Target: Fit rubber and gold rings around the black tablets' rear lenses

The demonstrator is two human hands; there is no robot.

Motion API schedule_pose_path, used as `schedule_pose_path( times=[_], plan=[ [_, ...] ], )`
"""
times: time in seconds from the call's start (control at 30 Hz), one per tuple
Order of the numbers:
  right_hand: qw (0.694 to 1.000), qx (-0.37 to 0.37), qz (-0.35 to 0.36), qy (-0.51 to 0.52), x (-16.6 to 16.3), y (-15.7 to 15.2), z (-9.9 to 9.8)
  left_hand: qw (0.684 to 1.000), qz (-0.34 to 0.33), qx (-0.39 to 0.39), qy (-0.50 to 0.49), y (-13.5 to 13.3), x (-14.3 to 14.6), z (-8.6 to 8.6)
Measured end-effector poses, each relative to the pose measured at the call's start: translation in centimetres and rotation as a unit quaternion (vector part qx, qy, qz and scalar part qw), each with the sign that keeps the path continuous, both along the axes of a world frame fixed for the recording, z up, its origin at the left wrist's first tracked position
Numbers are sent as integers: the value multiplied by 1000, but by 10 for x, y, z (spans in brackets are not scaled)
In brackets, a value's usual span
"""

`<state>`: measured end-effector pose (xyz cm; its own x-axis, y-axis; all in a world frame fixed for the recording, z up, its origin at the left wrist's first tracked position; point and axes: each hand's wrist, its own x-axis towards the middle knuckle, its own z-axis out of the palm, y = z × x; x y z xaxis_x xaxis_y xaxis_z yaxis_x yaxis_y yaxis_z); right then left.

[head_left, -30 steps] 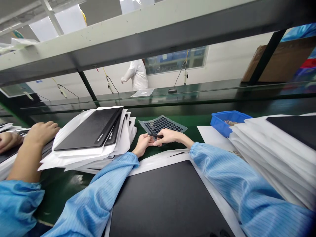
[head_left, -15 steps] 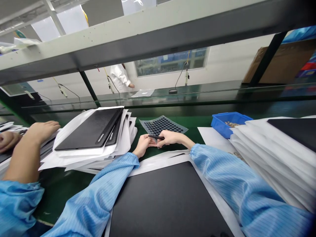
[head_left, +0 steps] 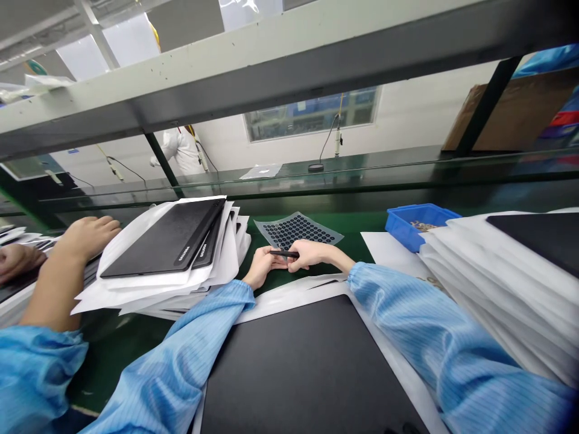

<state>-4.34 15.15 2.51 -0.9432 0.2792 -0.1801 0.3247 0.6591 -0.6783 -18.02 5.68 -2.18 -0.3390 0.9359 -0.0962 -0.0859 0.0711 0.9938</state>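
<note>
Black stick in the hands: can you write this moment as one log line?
right hand: pinches stick | left hand: touches its tip | dotted sheet: flat behind

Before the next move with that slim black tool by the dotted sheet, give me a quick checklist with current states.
1. Slim black tool pinched in right hand: ok.
2. Left hand meets the tool's tip: ok.
3. Grey sheet of black dots lies flat on the green belt, in reach: ok.
4. A dot picked up on the tip: cannot tell.
5. Flat black panel rests under the forearms on white wrap: ok.
6. Neighbouring person's hand stays apart, at the left stack: ok.
</note>
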Motion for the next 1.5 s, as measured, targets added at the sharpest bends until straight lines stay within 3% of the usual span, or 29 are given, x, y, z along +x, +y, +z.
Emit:
schedule_pose_path(
  times=[0.87, 1.13, 1.33, 1.5],
  plan=[
    [982, -178, -32, 62, 4, 10, -14, 1000, -5, -14, 24, 4, -1, -4],
    [974, -168, -58, 143, 0, 7, -13, 998, -36, -20, 47, 3, 1, 1],
    [967, -145, -82, 193, 0, 6, -11, 995, -45, 47, 77, 1, -3, 6],
    [958, -140, -108, 224, 2, 11, -6, 978, -20, 120, 170, 5, -12, 10]
  ],
)
